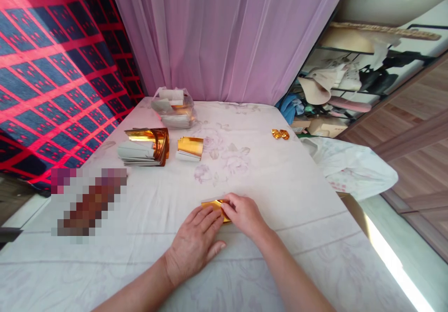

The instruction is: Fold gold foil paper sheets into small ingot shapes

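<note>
A sheet of gold foil paper (pixel 214 204) lies on the floral white tablecloth near the table's middle, partly covered by my fingers. My left hand (pixel 196 237) rests flat on it with fingers stretched out and thumb apart. At the paper's right edge, my right hand (pixel 244 213) has thumb and fingers closed on it. Farther back on the left stand a thick stack of folded gold foil papers (pixel 147 148) and a smaller stack (pixel 190 149). Two folded gold foil pieces (pixel 280 134) sit at the far right.
A clear plastic bag (pixel 173 109) of paper stands at the back left. A purple curtain (pixel 224 37) hangs behind the table. On the left is a blurred-out patch (pixel 91 202). Right of the table are a cluttered shelf (pixel 336 83) and a white plastic bag (pixel 360 167).
</note>
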